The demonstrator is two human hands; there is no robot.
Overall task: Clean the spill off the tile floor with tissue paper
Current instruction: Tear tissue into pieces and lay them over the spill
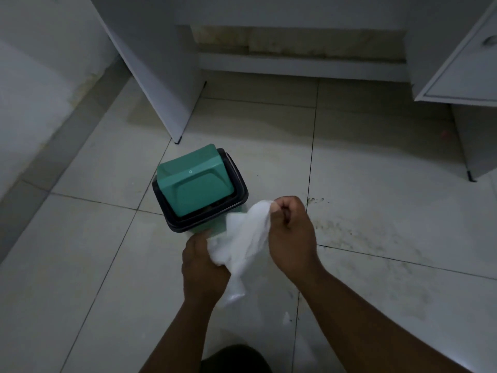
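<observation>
Item: tissue paper, held above the tile floor, pinched in our right hand, gripped by our left hand. Spill lies right (speckled). We'd bunch it thick before pressing down.

White tissue paper hangs crumpled between your two hands above the tile floor, one end up at right, the bunched lower end at left. Spill: dark speckled smear over pale tiles to your right, crossing a grout line.
</observation>
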